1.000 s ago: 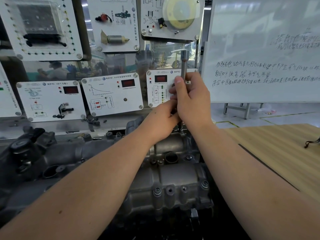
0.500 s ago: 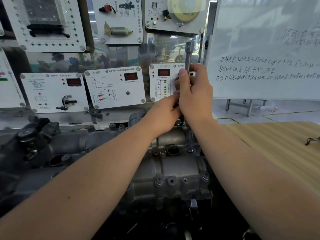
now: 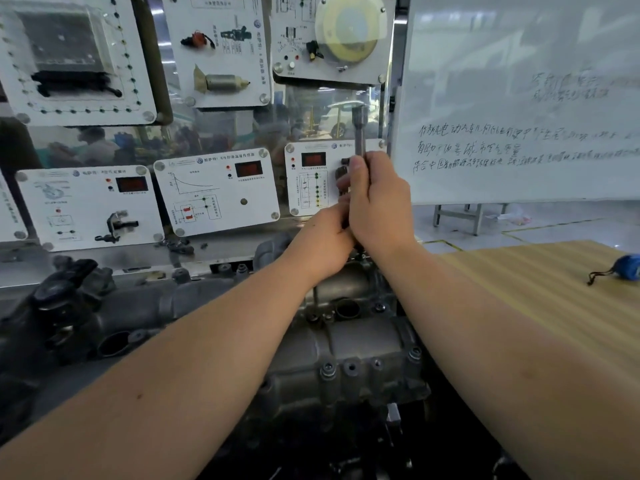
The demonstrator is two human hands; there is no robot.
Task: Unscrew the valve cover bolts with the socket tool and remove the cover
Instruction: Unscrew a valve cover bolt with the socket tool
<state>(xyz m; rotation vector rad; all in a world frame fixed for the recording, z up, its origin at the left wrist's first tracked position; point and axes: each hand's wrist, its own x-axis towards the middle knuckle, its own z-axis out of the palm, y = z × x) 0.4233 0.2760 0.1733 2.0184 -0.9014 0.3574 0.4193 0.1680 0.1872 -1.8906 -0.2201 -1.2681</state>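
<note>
The socket tool [image 3: 360,131] is held upright at frame centre, above the valve cover [image 3: 349,344]; a whiteboard [image 3: 519,98] stands at upper right.

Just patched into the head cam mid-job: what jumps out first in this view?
Both hands meet at centre on the upright socket tool: the right hand grips its shaft, the left hand holds it lower down. Below them sits the grey valve cover, bolts along its near edge. A handwritten whiteboard fills the upper right.
</note>
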